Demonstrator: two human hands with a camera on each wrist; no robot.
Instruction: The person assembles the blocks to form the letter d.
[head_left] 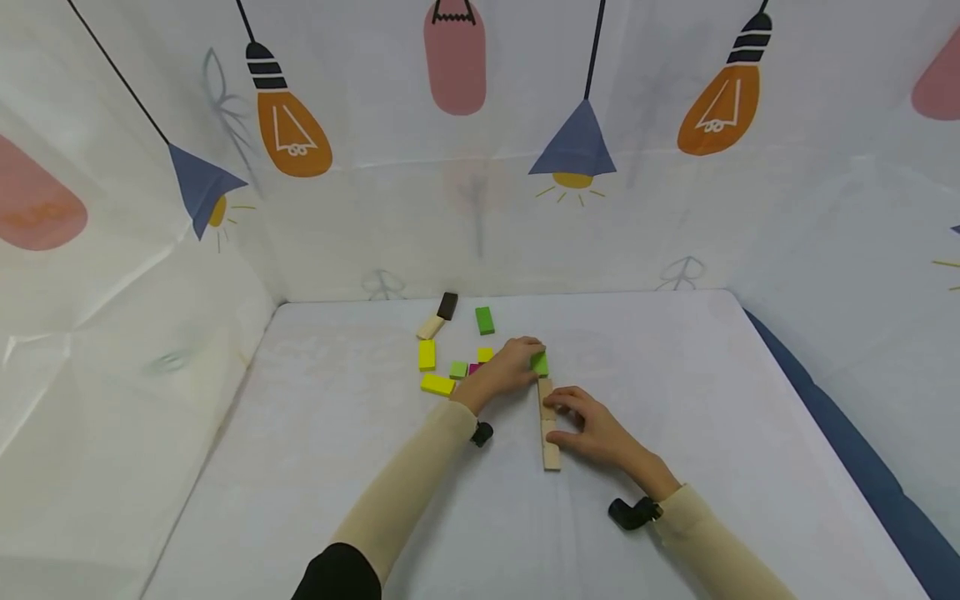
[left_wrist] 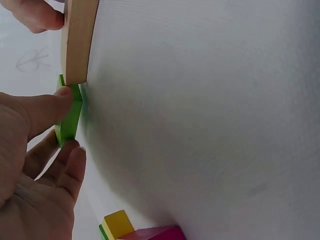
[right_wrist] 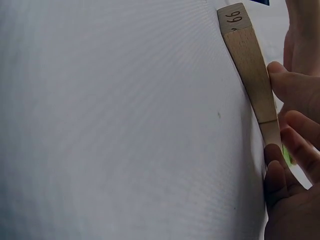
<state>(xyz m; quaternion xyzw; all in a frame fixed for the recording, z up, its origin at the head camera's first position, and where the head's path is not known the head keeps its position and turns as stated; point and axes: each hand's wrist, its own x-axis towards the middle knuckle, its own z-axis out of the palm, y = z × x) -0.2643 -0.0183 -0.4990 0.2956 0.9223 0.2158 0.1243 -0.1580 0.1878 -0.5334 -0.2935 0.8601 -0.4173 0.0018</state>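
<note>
My left hand [head_left: 504,372] pinches a green block [left_wrist: 70,117] between thumb and fingertips. This block touches the far end of a straight row of two light wooden blocks [head_left: 551,446] laid end to end. Beside the row, from its right, my right hand [head_left: 600,429] touches the wood with relaxed, bent fingers, thumb nearer me and fingertips farther along. In the right wrist view, handwritten digits show on the end face of the nearer wooden block [right_wrist: 250,70]. The right-hand fingers partly cover the farther block.
Left of my hands lie yellow blocks [head_left: 437,384], a light green block [head_left: 458,369] and a magenta block [left_wrist: 160,234], partly hidden. Farther back are a dark brown block [head_left: 447,306], a pale wooden block [head_left: 431,327] and a green block [head_left: 485,321]. A white cloth covers the table [head_left: 337,467].
</note>
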